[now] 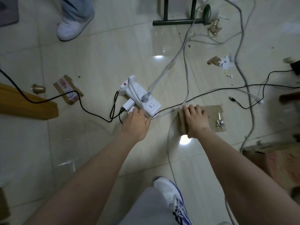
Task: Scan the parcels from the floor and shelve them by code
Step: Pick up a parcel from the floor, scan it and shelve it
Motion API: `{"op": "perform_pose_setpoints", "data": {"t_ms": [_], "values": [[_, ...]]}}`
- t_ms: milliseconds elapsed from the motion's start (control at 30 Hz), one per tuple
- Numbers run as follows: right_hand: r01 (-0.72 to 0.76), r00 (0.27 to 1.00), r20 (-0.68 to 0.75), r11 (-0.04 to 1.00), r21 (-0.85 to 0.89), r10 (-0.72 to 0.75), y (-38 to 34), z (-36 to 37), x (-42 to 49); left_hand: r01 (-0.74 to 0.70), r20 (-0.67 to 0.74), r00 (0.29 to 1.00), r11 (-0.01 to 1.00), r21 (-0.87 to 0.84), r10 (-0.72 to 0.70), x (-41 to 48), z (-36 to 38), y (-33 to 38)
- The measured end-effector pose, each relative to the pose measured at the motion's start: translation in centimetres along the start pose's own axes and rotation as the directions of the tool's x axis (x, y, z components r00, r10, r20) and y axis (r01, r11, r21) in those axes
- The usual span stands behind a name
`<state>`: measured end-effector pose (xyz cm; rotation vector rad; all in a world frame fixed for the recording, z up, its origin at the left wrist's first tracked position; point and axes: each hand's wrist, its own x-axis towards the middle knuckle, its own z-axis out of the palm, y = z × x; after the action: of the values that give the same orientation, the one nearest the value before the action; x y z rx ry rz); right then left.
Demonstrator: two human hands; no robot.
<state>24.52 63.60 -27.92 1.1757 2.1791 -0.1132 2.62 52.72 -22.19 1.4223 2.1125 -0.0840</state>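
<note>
- Fingers [186, 110] of the right hand [195, 120] lie straight and a little apart, pressed flat on top of a flat brown parcel [214, 114] on the floor [97, 54].
- They cover the parcel's left end; the rest of it reaches out to their right, with a clear patch showing small metal bits.
- Their tips come close to the parcel's far edge, and the thumb hangs at its near edge.
- Fingers of the left hand [135, 123] reach forward and touch a white adapter [128, 104]; they bend down at the tips, and it cannot be told whether they pinch it.
- Just beyond and right of those fingers lies a white power strip [146, 98] with a grey plug in it.
- Between the two hands run a black cable [211, 92] and grey cables, passing just past the right fingertips.
- Well to the left of the left fingers lies a second parcel [68, 89], small and brown, with red and blue writing, and a black lead across it.
- Left of that parcel stand a small brass piece [38, 89] and a wooden beam [24, 103].
</note>
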Motion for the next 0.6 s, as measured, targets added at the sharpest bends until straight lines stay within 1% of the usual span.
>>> {"op": "perform_pose_setpoints", "data": {"t_ms": [67, 100, 167, 233, 267, 300, 333, 367, 400, 433, 467, 500, 533, 600], "values": [[-0.037, 0.997, -0.057, 0.981, 0.189, 0.048, -0.3, -1.7, -1.9, 0.018, 0.018, 1.000, 0.999, -0.034, -0.017, -1.7, -1.4, 0.5], [-0.036, 0.994, -0.089, 0.956, 0.293, 0.064, -0.6, -2.9, -3.2, 0.039, 0.020, 0.999, 0.997, -0.066, -0.038, -2.8, -2.5, 1.0], [0.016, 0.978, -0.190, 0.870, 0.493, 0.089, -1.5, -6.0, -6.3, 0.089, 0.040, 0.996, 0.984, -0.152, -0.083, -5.2, -5.3, 2.2], [0.105, 0.940, -0.308, 0.732, 0.673, 0.148, -2.5, -9.9, -10.0, 0.172, 0.060, 0.985, 0.946, -0.276, -0.162, -7.6, -8.5, 3.0], [0.148, 0.921, -0.342, 0.643, 0.751, 0.187, -3.0, -12.3, -12.0, 0.226, 0.079, 0.974, 0.906, -0.359, -0.212, -8.9, -10.5, 3.3], [0.186, 0.906, -0.359, 0.550, 0.814, 0.223, -3.5, -14.7, -13.9, 0.286, 0.114, 0.958, 0.845, -0.453, -0.263, -10.4, -12.9, 3.6], [0.215, 0.897, -0.362, 0.466, 0.858, 0.254, -4.0, -17.2, -15.7, 0.328, 0.139, 0.943, 0.766, -0.553, -0.303, -11.8, -15.2, 3.8], [0.235, 0.890, -0.363, 0.406, 0.883, 0.276, -4.5, -19.8, -17.5, 0.382, 0.172, 0.917, 0.666, -0.641, -0.360, -13.5, -17.7, 3.9], [0.260, 0.882, -0.372, 0.360, 0.896, 0.289, -5.0, -22.4, -19.2, 0.426, 0.210, 0.885, 0.541, -0.725, -0.416, -15.2, -20.2, 4.1], [0.280, 0.878, -0.376, 0.318, 0.906, 0.295, -5.5, -25.0, -20.8, 0.486, 0.289, 0.837, 0.392, -0.781, -0.464, -17.0, -22.8, 4.2], [0.300, 0.877, -0.380, 0.283, 0.911, 0.294, -6.1, -27.6, -22.5, 0.534, 0.371, 0.794, 0.261, -0.804, -0.481, -18.7, -25.1, 4.0], [0.319, 0.878, -0.385, 0.252, 0.914, 0.284, -6.8, -30.1, -24.2, 0.572, 0.452, 0.760, 0.151, -0.806, -0.466, -20.7, -27.6, 3.8], [0.344, 0.881, -0.395, 0.220, 0.913, 0.262, -7.4, -32.6, -26.0, 0.584, 0.509, 0.742, 0.050, -0.810, -0.436, -22.7, -29.8, 3.6], [0.393, 0.890, -0.411, 0.125, 0.911, 0.197, -9.0, -37.4, -29.6, 0.569, 0.577, 0.712, -0.153, -0.808, -0.401, -26.9, -34.0, 2.9]]}}
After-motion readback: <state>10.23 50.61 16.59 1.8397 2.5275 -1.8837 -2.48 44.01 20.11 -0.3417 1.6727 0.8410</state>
